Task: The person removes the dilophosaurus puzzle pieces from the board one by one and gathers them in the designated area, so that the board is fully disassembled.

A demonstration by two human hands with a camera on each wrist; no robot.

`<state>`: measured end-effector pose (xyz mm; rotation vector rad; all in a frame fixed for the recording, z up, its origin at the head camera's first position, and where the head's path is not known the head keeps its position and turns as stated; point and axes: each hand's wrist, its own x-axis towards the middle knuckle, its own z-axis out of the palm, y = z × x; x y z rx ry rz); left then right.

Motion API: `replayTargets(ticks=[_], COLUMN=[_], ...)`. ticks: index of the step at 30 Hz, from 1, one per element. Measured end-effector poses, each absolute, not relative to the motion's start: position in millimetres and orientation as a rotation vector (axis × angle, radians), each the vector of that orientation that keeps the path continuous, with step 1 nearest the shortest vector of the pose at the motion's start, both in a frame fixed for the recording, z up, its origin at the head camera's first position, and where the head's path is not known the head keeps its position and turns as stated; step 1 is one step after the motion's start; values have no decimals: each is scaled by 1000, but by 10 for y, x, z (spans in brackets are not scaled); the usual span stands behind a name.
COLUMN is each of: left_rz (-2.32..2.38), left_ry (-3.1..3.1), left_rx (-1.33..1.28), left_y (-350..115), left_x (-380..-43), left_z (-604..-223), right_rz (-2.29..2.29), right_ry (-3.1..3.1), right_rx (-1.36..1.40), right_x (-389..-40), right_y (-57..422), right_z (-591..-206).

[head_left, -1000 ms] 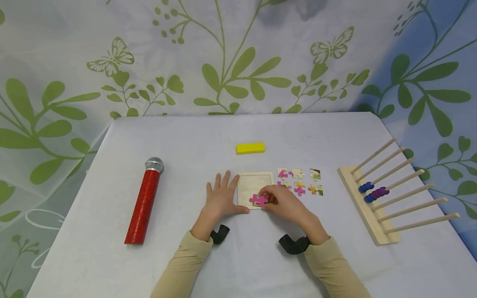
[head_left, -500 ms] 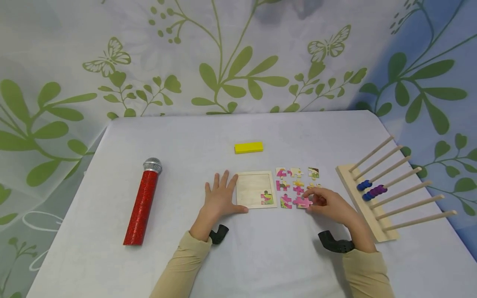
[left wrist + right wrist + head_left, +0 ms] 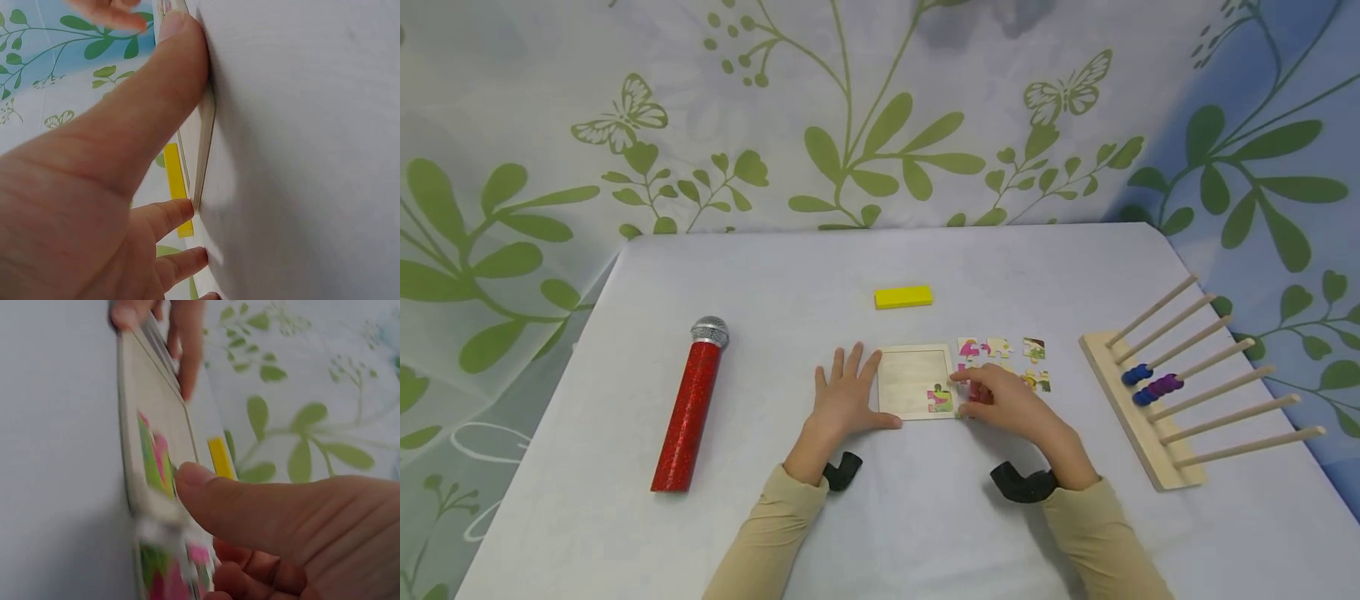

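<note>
A square wooden puzzle tray [image 3: 912,372] lies flat on the white table, with one pink and green piece [image 3: 938,399] seated in its lower right corner. My left hand [image 3: 857,392] lies flat beside the tray's left side, its thumb [image 3: 156,94] along the tray's near edge [image 3: 205,137]. My right hand [image 3: 973,398] is at the tray's right edge and pinches a pink puzzle piece [image 3: 979,392], which is blurred in the right wrist view [image 3: 165,575]. Several loose pieces [image 3: 998,347] lie just right of the tray.
A yellow block [image 3: 903,297] lies behind the tray. A red glitter microphone [image 3: 691,406] lies at the left. A wooden rack with long pegs and blue and purple beads [image 3: 1150,392] stands at the right. A leaf-patterned cloth hangs behind the table.
After seating a piece in the tray's corner, my right hand went right to the loose pieces, took a pink one and came back to the tray's right edge. The left hand stayed put.
</note>
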<state>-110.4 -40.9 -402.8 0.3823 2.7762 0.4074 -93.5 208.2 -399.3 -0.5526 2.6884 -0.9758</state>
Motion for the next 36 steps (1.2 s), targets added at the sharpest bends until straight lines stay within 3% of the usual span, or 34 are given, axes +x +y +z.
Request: replayTargets(ticks=[7, 25, 30, 36], left_rz=[418, 411, 410, 406], left_ry=[2771, 2773, 2773, 2772], left_rx=[388, 391, 389, 388], left_y=[-401, -418, -429, -440], left_x=[-1110, -1105, -1115, -1116], left_z=[-4029, -4062, -4075, -4082], right_rz=[-826, -935, -1074, -1209], right_ry=[2709, 2730, 2653, 2602], right_rx=[-504, -576, -572, -475], right_x=[-961, -927, -946, -894], right_y=[1795, 1772, 1964, 2559], right_z=[-4008, -4061, -3995, -3893])
